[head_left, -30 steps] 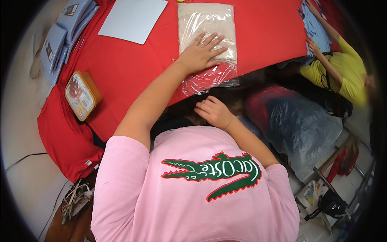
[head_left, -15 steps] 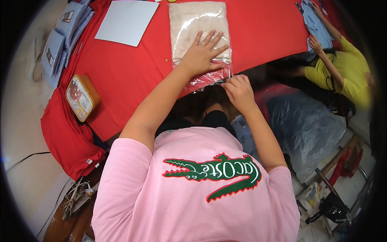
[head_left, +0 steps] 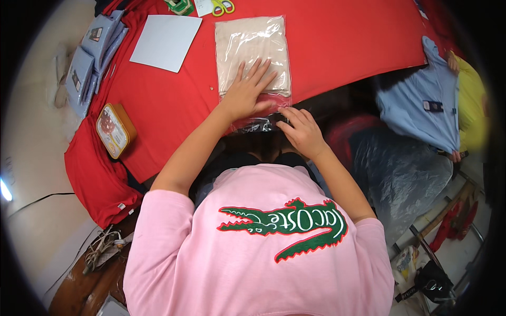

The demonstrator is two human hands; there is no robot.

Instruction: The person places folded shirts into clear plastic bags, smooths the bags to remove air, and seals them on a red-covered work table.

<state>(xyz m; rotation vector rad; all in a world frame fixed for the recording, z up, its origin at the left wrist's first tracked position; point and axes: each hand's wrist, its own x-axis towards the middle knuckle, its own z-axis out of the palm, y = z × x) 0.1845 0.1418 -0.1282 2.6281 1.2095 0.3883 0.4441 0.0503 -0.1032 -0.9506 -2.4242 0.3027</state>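
A folded beige garment (head_left: pixel 252 45) lies inside a clear plastic bag (head_left: pixel 270 99) near the front edge of the red-covered table. Flat on top of it rests my left hand (head_left: pixel 246 94), fingers spread and pressing on the plastic. The bag's near end reaches past the garment and hangs over the table edge. At the right corner of that end, my right hand (head_left: pixel 301 129) has its fingers bent in, pinching the plastic.
On the red cloth (head_left: pixel 174 105) are a white board (head_left: pixel 166 42), yellow-handled scissors (head_left: pixel 222 6), a green tape dispenser (head_left: pixel 181 6) and a yellow tub (head_left: pixel 115 130). Bagged blue garments (head_left: pixel 87 63) are stacked far left. At right, a co-worker holds a light blue shirt (head_left: pixel 421 100).
The view has shifted a little, with more of the table's far side showing. My right hand has moved slightly left along the bag's end. The co-worker's blue shirt is now lifted and spread.
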